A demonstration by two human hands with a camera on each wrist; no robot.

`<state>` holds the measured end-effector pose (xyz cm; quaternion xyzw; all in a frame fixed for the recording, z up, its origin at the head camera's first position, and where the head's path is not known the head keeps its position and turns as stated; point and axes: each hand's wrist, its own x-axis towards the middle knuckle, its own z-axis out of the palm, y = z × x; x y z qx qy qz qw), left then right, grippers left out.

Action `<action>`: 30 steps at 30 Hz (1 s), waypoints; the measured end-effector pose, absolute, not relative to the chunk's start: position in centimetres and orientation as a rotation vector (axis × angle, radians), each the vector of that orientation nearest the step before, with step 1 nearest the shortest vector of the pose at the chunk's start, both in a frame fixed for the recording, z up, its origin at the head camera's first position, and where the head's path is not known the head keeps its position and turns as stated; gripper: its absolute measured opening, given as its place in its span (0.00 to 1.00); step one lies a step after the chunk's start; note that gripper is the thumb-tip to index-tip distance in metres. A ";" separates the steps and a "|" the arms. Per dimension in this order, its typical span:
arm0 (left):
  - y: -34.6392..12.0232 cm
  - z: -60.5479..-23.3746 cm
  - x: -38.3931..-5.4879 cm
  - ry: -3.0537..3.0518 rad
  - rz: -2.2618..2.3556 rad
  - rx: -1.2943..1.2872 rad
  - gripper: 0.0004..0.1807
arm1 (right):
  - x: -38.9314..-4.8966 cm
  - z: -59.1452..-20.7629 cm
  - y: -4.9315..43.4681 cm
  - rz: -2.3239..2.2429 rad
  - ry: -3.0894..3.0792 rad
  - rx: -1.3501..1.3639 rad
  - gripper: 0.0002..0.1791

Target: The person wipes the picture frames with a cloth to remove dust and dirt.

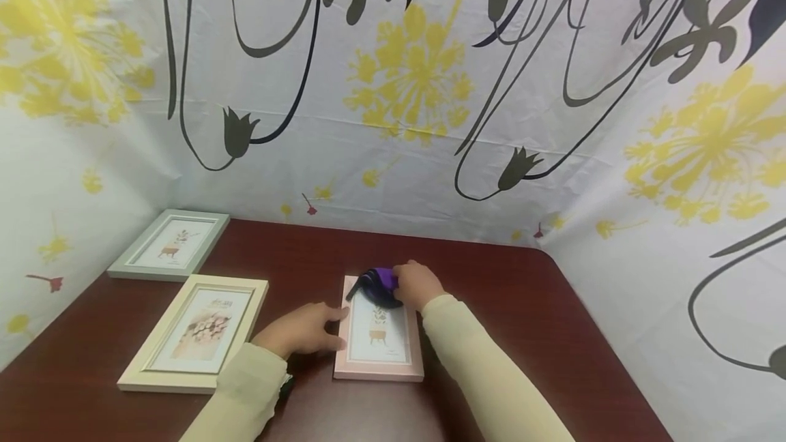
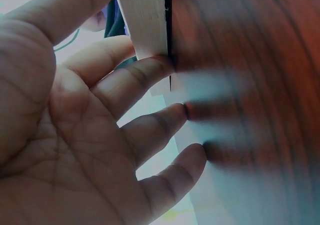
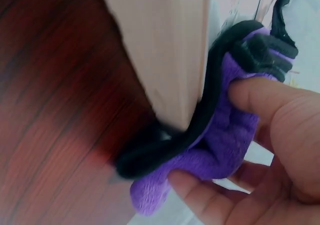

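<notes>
A pink picture frame [image 1: 379, 369] with a potted-plant print lies on the dark red table in the head view. At its left edge is my left hand [image 1: 303, 329], its fingers spread and touching the frame's side. The left wrist view shows those fingertips against the frame's pale side [image 2: 145, 20] and down at the tabletop. My right hand [image 1: 417, 285] grips a purple cloth with black trim [image 1: 377, 287] on the frame's upper right part. In the right wrist view, thumb and fingers pinch the bunched cloth [image 3: 220, 145], which folds over a corner of the frame.
A cream picture frame [image 1: 132, 377] with a flower print lies left of the left forearm. Behind it, at the far left, is a pale grey-green frame [image 1: 205, 241]. White floral sheeting [image 1: 295, 176] rises behind the table [image 1: 503, 292] and along both sides.
</notes>
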<state>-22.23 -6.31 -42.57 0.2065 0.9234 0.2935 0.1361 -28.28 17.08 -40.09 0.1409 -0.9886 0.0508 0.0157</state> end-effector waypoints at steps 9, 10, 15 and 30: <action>-6.5 -42.5 -22.2 2.674 0.845 0.634 0.35 | -28.5 -40.5 15.1 0.007 -3.018 0.386 0.07; -6.5 -42.4 -22.2 2.673 0.848 0.643 0.35 | -28.5 -40.4 14.8 -0.004 -3.012 0.392 0.07; -6.6 -42.4 -22.3 2.667 0.860 0.670 0.35 | -28.6 -40.2 13.1 0.004 -3.019 0.460 0.08; -6.9 -42.7 -22.5 2.634 0.901 0.701 0.34 | -28.6 -39.7 9.9 0.094 -3.071 0.633 0.13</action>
